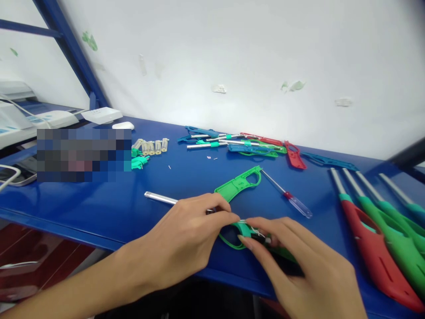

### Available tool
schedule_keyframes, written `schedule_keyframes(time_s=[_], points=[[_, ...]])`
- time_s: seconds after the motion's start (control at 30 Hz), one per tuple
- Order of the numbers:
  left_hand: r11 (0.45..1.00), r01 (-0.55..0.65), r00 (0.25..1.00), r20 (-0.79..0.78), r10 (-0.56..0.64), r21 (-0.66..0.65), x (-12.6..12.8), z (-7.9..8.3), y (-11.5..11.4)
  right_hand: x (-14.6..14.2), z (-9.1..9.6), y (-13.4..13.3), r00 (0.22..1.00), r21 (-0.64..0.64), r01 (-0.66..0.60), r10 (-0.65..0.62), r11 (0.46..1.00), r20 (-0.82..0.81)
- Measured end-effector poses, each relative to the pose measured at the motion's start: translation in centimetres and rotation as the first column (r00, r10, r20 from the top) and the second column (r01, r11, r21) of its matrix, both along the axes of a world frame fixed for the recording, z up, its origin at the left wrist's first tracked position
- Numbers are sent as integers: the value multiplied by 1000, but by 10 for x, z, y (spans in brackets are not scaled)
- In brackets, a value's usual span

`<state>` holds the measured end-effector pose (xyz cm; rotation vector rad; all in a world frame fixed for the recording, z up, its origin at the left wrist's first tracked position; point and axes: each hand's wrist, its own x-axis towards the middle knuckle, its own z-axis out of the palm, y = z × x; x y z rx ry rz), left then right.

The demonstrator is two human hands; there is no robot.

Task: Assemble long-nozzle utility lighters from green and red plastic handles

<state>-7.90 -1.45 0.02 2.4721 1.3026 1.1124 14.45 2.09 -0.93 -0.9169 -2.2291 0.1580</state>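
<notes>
My left hand (186, 243) pinches the rear end of a silver metal tube (160, 198) that lies on the blue table (99, 204). My right hand (299, 261) is closed over a green lighter half-shell (239, 232) with small inner parts, at the table's front edge. Both hands' fingertips meet over this shell. A second green half-shell (239, 182) lies just behind them. A small screwdriver with a red and clear handle (288, 196) rests to its right.
Finished red and green long lighters (381, 243) lie in a row at the right. Loose shells and tubes (239, 144) are piled by the white wall. Small clear and teal parts (149, 148), a phone (13, 176) and white devices (99, 115) sit at the left.
</notes>
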Motion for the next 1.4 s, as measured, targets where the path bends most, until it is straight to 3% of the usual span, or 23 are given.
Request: schedule_keyframes(time_s=[0.43, 0.63, 0.83, 1.13, 1.27, 1.4], points=[[999, -40, 999, -14, 40, -5, 1, -2, 0, -3, 3, 1, 1000, -1, -31, 31, 1000, -4], [998, -57, 998, -37, 56, -14, -1, -3, -1, 1, 1, 2, 992, -12, -72, 73, 997, 103], [999, -44, 999, -6, 44, -25, -1, -3, -1, 2, 1, 3, 992, 71, -76, 69, 995, 105], [999, -14, 999, 38, 16, -52, -2, -2, 0, 7, -5, 4, 979, 68, -101, 88, 993, 183], [999, -31, 999, 7, 31, -31, -2, -3, 0, 3, 2, 4, 984, 61, -122, 113, 991, 134], [998, -29, 1000, -5, 29, -47, -2, -2, -1, 4, 8, 1, 998, -58, -54, 52, 997, -34]])
